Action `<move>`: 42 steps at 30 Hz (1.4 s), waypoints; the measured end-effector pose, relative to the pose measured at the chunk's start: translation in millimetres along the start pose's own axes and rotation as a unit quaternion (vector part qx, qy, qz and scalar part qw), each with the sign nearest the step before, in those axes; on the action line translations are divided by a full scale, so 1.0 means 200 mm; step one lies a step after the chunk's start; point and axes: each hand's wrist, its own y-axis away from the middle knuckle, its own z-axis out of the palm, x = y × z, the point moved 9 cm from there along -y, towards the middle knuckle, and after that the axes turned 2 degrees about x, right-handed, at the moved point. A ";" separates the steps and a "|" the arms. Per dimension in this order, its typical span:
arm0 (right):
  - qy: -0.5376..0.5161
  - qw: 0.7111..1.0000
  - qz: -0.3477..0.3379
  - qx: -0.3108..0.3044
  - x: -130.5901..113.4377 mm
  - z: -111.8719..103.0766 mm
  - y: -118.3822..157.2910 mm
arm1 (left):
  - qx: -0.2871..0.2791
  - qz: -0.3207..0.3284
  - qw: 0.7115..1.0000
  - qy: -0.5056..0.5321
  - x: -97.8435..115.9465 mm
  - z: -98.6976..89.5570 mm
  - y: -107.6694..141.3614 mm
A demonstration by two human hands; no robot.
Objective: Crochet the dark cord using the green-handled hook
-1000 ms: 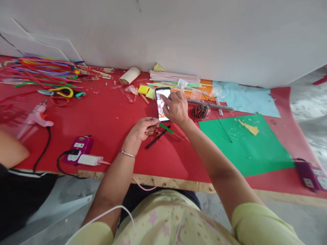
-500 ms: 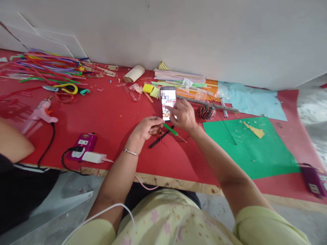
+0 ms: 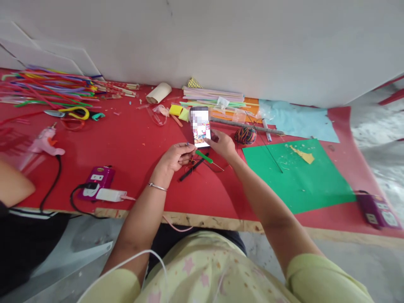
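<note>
A smartphone (image 3: 200,124) with a lit screen, partly blurred out, stands at the middle of the red table. My right hand (image 3: 223,144) is at its lower right edge, the thumb over the screen and the other fingers curled by the side. At the phone's lower left corner, my left hand (image 3: 177,156) has its fingers pinched together; what they hold, if anything, is too small to make out. Just below the phone lie a green-handled hook tool (image 3: 204,157) with a thin metal shaft, a black stick (image 3: 189,171) and some thin thread.
A multicoloured yarn ball (image 3: 245,136) and a green sheet (image 3: 296,181) lie to the right. Pipe cleaners (image 3: 53,88), scissors (image 3: 67,112), a pink glue gun (image 3: 46,141) and a purple power strip (image 3: 99,179) are on the left. Another person's arm (image 3: 14,183) rests at the left edge.
My right hand has shifted from pointing at the screen's middle to the phone's lower right edge. The view has turned slightly right; my left hand keeps its pinch.
</note>
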 end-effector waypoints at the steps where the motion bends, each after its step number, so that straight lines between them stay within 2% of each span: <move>1: -0.023 1.000 0.009 0.016 0.01 -0.01 -0.01 | 0.002 0.001 1.000 0.002 0.00 0.00 0.00; 5: -0.062 0.990 -0.002 0.126 0.01 -0.10 0.00 | 0.000 -0.003 1.000 0.010 0.01 0.01 0.01; 9: 0.018 0.981 -0.078 0.175 -0.10 -0.15 0.03 | -0.006 -0.008 1.000 0.010 0.00 0.01 0.01; 14: 0.091 0.971 -0.157 0.154 -0.22 -0.13 0.05 | 0.004 -0.010 1.000 0.004 0.01 0.01 0.01; 22: 0.119 0.962 -0.208 0.134 -0.25 -0.08 0.11 | -0.001 -0.007 1.000 0.002 0.01 0.01 0.01; 28: 0.145 0.957 -0.215 0.128 -0.28 -0.09 0.14 | -0.001 -0.008 1.000 0.002 0.01 0.02 0.02; 35: 0.112 0.963 -0.205 0.132 -0.26 -0.14 0.21 | 0.007 -0.012 1.000 0.007 0.01 0.02 0.02; 40: 0.055 0.974 -0.129 0.177 -0.18 -0.19 0.13 | 0.008 -0.009 1.000 0.005 0.00 0.01 0.01; 42: 0.060 0.974 -0.132 0.174 -0.19 -0.19 0.11 | 0.006 -0.002 1.000 0.007 0.01 0.01 0.02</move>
